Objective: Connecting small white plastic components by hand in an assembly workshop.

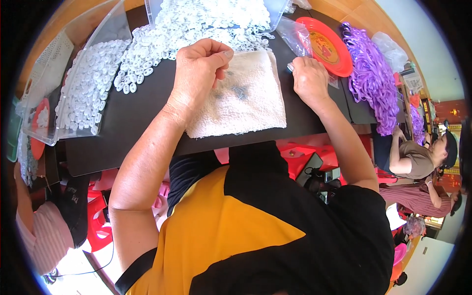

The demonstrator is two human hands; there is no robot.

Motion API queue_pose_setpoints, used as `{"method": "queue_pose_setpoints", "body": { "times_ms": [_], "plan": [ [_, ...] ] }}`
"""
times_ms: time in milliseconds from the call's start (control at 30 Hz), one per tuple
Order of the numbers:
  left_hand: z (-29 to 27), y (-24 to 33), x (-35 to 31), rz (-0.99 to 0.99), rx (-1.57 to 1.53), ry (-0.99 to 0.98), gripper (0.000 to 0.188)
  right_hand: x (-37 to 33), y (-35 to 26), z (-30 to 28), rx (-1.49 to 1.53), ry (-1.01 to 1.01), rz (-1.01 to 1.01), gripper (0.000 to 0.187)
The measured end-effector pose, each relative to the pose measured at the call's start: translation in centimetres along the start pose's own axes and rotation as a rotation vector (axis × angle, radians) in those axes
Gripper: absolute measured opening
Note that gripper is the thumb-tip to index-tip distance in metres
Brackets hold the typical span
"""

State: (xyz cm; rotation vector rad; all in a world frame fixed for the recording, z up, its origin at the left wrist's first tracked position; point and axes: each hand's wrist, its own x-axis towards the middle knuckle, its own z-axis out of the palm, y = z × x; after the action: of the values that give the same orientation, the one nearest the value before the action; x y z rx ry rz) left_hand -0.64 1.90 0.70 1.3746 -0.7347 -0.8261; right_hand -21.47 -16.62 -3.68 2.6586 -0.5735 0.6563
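My left hand is raised over the left edge of a folded white towel, thumb and fingers pinched together. Whatever may be between those fingers is too small to make out. To the right of the towel, my right hand is closed, with its fingers curled down by the table. A small pale-blue bit shows at its fingertips, too little of it to name. A clear plastic bag lies just beyond this hand. Dark smudges mark the middle of the towel.
Small white oval plastic pieces are heaped at the back, beside clear bins of them. A red plate and a pile of purple ribbon-like strips lie at the right. Other people sit at both sides.
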Motion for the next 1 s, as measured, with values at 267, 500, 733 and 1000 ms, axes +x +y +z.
{"method": "queue_pose_setpoints", "body": {
  "times_ms": [267,500,733,1000],
  "plan": [
    [-0.1,-0.2,0.1,0.009,0.005,-0.007,0.011,0.4,0.4,0.2,-0.025,-0.051,-0.036,0.007],
    [0.0,-0.3,-0.1,0.046,0.026,-0.022,0.012,1.0,0.3,-0.6,0.022,-0.145,-0.082,0.007],
    [-0.1,-0.4,0.0,0.073,0.043,-0.014,0.012,1.8,1.2,-1.2,0.157,-0.309,0.018,0.014],
    [0.0,-0.5,-0.2,0.106,0.054,-0.009,0.013,2.1,1.0,-1.4,0.162,-0.338,0.009,0.015]
  ]
}}
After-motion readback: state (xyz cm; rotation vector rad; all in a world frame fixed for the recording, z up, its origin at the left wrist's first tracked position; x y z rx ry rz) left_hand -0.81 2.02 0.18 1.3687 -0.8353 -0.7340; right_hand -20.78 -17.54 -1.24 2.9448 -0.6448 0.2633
